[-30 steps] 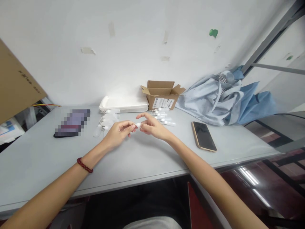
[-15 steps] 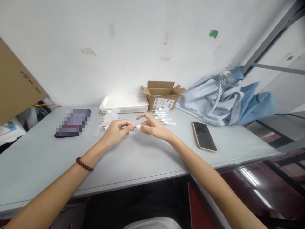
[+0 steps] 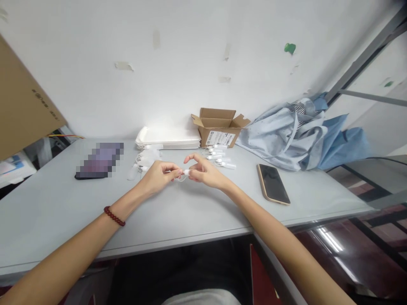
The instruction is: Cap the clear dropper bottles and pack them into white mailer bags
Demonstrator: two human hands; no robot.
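Over the middle of the table, my left hand (image 3: 160, 174) and my right hand (image 3: 205, 171) meet fingertip to fingertip. The thumb and fingers of my right hand close round a small white-capped tube (image 3: 186, 172), its body mostly hidden; the index finger arches above it. A thin white cord (image 3: 182, 179) loops below the cap. My left hand pinches at the cap's tip, and what lies between its fingers is too small to make out. Several clear white-capped tubes (image 3: 226, 165) with cords lie beyond my right hand. White, cloudy pieces with cords (image 3: 148, 160) lie beyond my left.
Behind the hands are a stack of white trays (image 3: 171, 137) and an open cardboard box (image 3: 219, 135). A phone (image 3: 273, 184) lies at right, a blurred-out device (image 3: 101, 159) at left. Blue cloth (image 3: 286, 135) is heaped by the wall. The table's front edge (image 3: 178, 245) runs nearby.
The view has shifted slightly, so the scene sits a little further right. Both hands keep nearly the same hold; the cord loop below the cap shows more clearly.
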